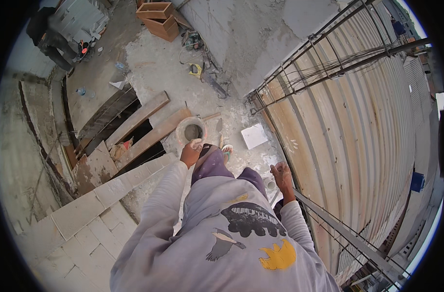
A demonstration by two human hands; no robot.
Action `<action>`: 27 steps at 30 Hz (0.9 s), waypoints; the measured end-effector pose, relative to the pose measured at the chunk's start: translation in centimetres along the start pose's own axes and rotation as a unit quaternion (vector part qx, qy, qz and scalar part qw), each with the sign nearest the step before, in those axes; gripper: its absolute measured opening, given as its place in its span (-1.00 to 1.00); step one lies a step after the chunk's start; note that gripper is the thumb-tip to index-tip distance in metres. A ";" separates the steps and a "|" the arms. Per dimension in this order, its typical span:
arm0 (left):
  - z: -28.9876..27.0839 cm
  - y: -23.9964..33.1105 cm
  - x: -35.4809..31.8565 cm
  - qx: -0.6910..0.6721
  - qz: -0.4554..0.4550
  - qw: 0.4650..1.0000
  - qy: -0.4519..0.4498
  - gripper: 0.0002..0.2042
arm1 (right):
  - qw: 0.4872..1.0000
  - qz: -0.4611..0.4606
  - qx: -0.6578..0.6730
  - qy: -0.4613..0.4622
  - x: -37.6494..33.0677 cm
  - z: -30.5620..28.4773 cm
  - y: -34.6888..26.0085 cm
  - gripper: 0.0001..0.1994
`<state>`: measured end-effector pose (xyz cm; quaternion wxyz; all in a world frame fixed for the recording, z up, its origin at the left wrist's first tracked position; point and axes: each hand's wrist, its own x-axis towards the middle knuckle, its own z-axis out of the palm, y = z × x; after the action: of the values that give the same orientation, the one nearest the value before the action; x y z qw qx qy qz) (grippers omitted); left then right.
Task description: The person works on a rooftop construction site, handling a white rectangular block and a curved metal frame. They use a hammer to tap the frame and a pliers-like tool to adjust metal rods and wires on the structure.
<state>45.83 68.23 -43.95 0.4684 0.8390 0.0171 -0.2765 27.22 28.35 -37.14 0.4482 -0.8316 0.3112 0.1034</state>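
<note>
My left hand point(190, 153) is closed, thumb and fingers pressed together, at the near rim of a round pale bucket point(179, 137). Whether it grips that rim or a small pale thing cannot be made out. Grey wet-looking mortar point(192, 132) lies inside the bucket. Off to the right, my right hand point(282, 178) hangs beside the railing with fingers loosely bent and apart, and nothing shows in it. Just right of the bucket, a trowel point(220, 127) lies on the floor. A white square block point(254, 136) rests farther right.
Planks point(138, 119) span a dark floor opening at left. A pale block wall point(81, 207) stands near left. Rebar point(324, 58) and corrugated roofing point(343, 112) border the right. A wooden box point(158, 22), tools point(214, 83) and another person point(51, 39) are farther off.
</note>
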 end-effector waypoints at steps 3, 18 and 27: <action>1.4 -1.5 -2.9 -0.109 -0.068 0.992 -0.005 -0.64 | 0.997 0.039 -0.023 -0.059 -0.8 1.6 -0.5 -0.75; 6.7 -10.1 -15.7 0.067 -0.111 0.986 -0.105 -0.41 | 0.969 0.005 -0.091 -0.230 1.9 18.3 17.5 -0.69; 7.8 -17.8 -10.0 0.239 -0.118 0.959 -0.097 -0.36 | 0.946 0.301 -0.033 -0.117 8.8 36.2 35.9 -0.77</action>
<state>28.79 74.35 -56.18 0.2176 0.8875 0.0033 -0.4061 16.10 39.43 -86.46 0.4014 -0.6956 0.4891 0.3402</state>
